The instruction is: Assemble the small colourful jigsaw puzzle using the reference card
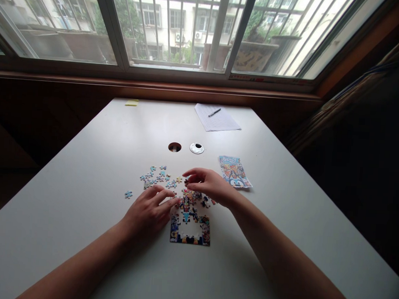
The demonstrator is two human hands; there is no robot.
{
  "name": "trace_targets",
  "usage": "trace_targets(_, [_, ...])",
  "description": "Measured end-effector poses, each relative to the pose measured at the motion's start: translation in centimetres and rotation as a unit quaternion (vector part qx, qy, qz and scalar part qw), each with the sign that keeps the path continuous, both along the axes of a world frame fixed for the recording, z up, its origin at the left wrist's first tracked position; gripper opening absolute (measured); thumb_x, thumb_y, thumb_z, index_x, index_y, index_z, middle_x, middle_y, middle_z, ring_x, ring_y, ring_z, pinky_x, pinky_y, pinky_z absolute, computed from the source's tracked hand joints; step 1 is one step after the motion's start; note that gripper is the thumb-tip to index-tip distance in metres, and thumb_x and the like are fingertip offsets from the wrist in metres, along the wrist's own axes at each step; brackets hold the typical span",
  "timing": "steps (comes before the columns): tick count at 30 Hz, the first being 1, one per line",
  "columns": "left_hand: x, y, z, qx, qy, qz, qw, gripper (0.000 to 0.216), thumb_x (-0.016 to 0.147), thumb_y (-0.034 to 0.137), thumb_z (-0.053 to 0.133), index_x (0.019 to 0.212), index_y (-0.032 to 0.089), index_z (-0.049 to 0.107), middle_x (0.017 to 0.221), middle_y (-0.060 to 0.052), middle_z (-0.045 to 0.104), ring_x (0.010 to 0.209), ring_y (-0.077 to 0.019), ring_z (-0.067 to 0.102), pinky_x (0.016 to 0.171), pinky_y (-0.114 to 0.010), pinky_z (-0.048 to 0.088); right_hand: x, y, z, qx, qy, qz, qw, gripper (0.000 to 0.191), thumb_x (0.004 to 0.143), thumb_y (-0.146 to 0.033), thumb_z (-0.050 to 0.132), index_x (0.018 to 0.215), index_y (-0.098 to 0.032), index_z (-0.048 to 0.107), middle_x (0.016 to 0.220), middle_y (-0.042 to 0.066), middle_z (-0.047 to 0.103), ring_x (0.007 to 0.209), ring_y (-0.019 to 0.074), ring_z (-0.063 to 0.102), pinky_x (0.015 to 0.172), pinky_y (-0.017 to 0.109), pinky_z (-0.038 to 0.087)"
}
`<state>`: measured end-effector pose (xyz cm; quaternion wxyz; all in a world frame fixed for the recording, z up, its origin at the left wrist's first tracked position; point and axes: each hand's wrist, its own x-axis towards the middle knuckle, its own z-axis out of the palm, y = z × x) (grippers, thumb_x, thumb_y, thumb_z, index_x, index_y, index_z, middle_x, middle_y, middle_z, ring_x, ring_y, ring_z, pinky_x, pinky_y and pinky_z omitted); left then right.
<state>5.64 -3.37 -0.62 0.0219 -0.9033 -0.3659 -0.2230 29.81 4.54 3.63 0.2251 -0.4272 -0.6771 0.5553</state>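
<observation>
A partly joined colourful jigsaw puzzle lies on the white table in front of me. My left hand rests at its left edge, fingers stretched towards the joined pieces and touching them. My right hand hovers over the puzzle's far end, thumb and forefinger pinched on a small puzzle piece. Several loose pieces are scattered just beyond my left hand, and one stray piece lies further left.
A printed picture card lies right of my right hand. Farther off are a cable hole, its round cap, a paper sheet with a pen, and a yellow note. A window runs behind the table.
</observation>
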Motion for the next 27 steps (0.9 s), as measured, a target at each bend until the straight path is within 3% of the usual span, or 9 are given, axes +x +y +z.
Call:
trace_targets(3, [-0.12, 0.03, 0.04, -0.006, -0.011, 0.004, 1.0, 0.04, 0.089, 0.013, 0.061, 0.128, 0.023, 0.063, 0.117, -0.007, 0.067, 0.105, -0.026, 0.054, 0.094, -0.046, 0.051, 0.08, 0.09, -0.37, -0.001, -0.018, -0.002, 1.0, 0.034, 0.081, -0.022, 0.073, 0.114, -0.021, 0.066, 0.092, 0.004, 0.074, 0.083, 0.0159, 0.068, 0.071, 0.027, 0.051])
trace_targets(9, [-0.14, 0.17, 0.16, -0.004, -0.048, 0.01, 0.999, 0.039, 0.087, 0.011, 0.061, 0.124, 0.022, 0.064, 0.111, -0.007, 0.068, 0.102, -0.0249, 0.054, 0.091, -0.042, 0.051, 0.02, 0.01, -0.27, 0.038, -0.076, 0.001, 0.996, 0.014, 0.08, -0.025, 0.074, 0.093, -0.02, 0.074, 0.089, 0.003, 0.076, 0.08, 0.0157, 0.068, 0.071, 0.027, 0.05])
trace_targets(17, [-0.02, 0.37, 0.12, 0.015, -0.104, 0.033, 0.994, 0.039, 0.09, 0.01, 0.061, 0.127, 0.022, 0.062, 0.103, -0.005, 0.07, 0.096, -0.0221, 0.055, 0.089, -0.039, 0.051, -0.03, -0.19, -0.19, 0.044, -0.085, 0.081, 0.992, 0.021, 0.086, -0.029, 0.067, 0.102, -0.022, 0.078, 0.089, 0.003, 0.076, 0.079, 0.016, 0.067, 0.072, 0.028, 0.05])
trace_targets(27, [0.24, 0.53, 0.52, 0.026, -0.121, 0.019, 0.992, 0.019, 0.094, 0.014, 0.063, 0.109, 0.023, 0.068, 0.09, -0.003, 0.07, 0.085, -0.0185, 0.056, 0.079, -0.033, 0.05, -0.82, -0.8, 0.08, 0.016, -0.065, 0.072, 0.995, 0.019, 0.078, -0.028, 0.076, 0.094, -0.02, 0.07, 0.086, 0.002, 0.074, 0.081, 0.0166, 0.068, 0.068, 0.026, 0.049])
